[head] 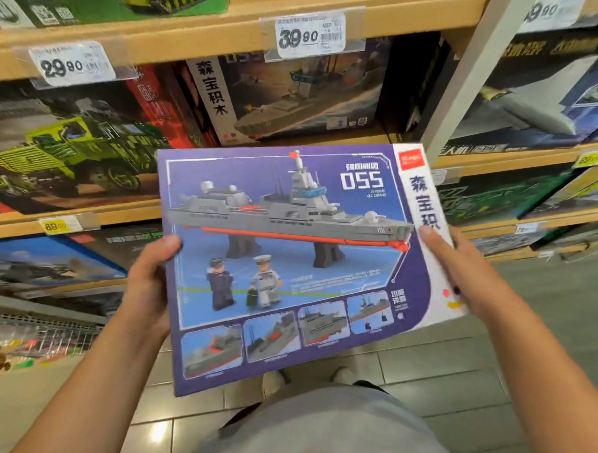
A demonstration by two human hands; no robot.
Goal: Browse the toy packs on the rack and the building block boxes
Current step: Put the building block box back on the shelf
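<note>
A purple building block box (289, 260) printed with a grey warship and "055" is held flat in front of me, picture side up. My left hand (149, 281) grips its left edge, thumb on top. My right hand (460, 271) grips the right edge, thumb lying on the white side strip. Behind it, the wooden shelves (196, 40) carry more block boxes: a matching warship box (296, 99), a green truck box (71, 148) and a grey aircraft box (543, 100).
Price tags reading 29.90 (70, 64) and 39.90 (306, 35) hang from the upper shelf edge. A white upright post (468, 72) divides the shelving. A wire rack (46, 338) with small toy packs sits low left. Tiled floor and my shoes (273, 382) are below.
</note>
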